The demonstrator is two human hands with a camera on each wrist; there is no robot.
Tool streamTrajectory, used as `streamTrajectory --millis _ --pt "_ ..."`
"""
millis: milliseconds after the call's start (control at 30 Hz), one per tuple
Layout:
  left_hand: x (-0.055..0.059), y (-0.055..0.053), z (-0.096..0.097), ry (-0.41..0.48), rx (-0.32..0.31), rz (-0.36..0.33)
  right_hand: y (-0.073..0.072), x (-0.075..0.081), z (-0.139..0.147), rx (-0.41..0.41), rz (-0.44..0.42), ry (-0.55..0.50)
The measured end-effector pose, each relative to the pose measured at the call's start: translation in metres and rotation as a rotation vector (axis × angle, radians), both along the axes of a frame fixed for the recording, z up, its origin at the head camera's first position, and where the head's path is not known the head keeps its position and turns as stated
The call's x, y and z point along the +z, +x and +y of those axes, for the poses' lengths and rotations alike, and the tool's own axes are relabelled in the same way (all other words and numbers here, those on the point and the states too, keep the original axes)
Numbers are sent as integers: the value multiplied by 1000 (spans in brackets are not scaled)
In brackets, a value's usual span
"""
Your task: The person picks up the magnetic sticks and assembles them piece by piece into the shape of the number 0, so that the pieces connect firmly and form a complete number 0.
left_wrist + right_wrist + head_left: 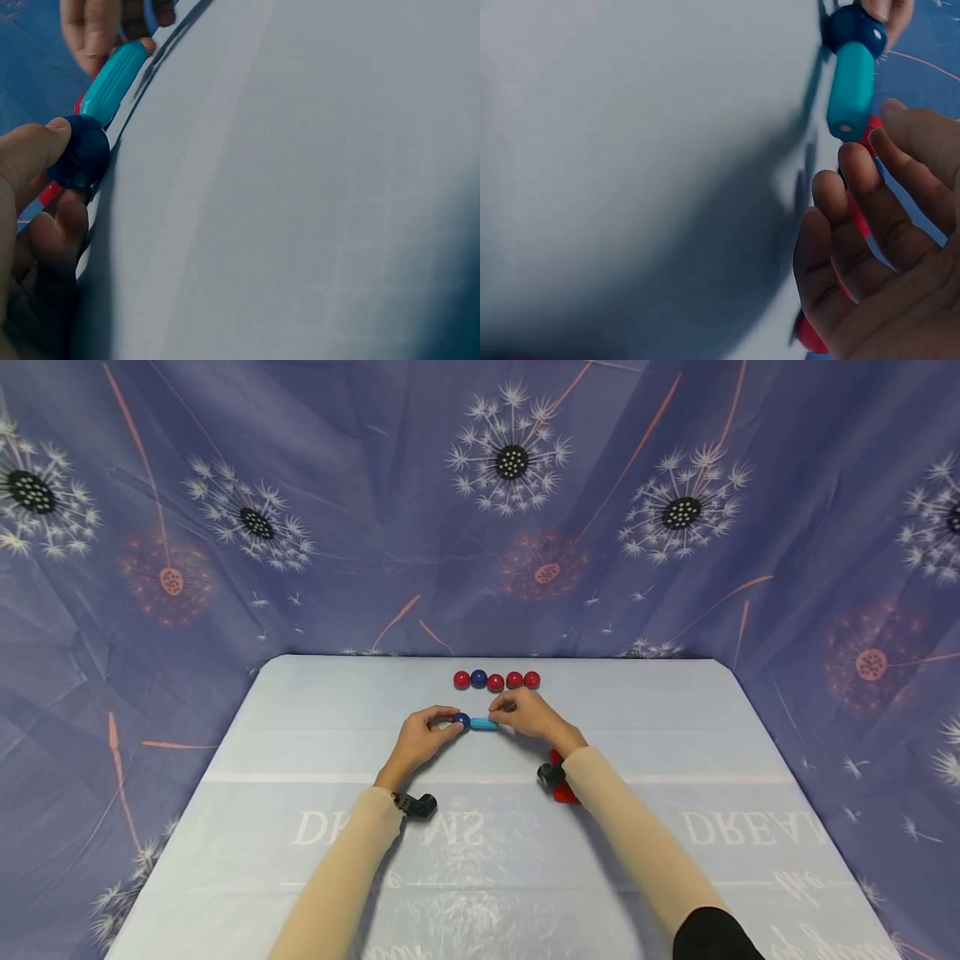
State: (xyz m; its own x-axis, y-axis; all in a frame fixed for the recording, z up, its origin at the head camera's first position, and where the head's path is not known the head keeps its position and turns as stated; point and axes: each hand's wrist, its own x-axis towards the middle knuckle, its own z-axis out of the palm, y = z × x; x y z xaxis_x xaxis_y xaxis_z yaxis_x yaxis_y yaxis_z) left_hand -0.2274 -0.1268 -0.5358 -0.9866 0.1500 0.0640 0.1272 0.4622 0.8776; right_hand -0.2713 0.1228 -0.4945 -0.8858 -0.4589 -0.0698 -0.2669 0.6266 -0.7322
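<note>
My left hand [420, 739] pinches a dark blue ball [81, 152] between thumb and fingers. A ribbed light-blue rod [851, 88] sticks out from the ball, its near end against it. At the rod's free end, where a small hole shows, is my right hand [889, 225]. Its fingers are loosely bent and spread, and the fingertips stand just off the rod's end in the right wrist view. In the head view, ball and rod lie in a line between both hands, low over the white table [480, 860].
Behind the hands, a row holds several red balls [513, 680] and one dark blue ball [478, 678]. A red object [564, 793] lies partly hidden under my right wrist. A purple dandelion-print cloth [375, 527] hangs beyond the table's far edge.
</note>
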Motion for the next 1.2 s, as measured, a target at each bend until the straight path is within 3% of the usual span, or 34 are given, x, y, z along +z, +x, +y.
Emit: streamTrajectory --millis 167,333,633,1200 --pt "-2 -1 -2 8 -10 7 -14 17 -2 20 35 2" --pt "0 0 -4 27 -3 1 -32 23 -6 -3 91 -16" --pt "-1 -1 -7 99 -7 -30 -49 16 -11 -67 182 -69" --pt "0 -1 -8 114 -11 -39 -66 1 -28 -67 163 85"
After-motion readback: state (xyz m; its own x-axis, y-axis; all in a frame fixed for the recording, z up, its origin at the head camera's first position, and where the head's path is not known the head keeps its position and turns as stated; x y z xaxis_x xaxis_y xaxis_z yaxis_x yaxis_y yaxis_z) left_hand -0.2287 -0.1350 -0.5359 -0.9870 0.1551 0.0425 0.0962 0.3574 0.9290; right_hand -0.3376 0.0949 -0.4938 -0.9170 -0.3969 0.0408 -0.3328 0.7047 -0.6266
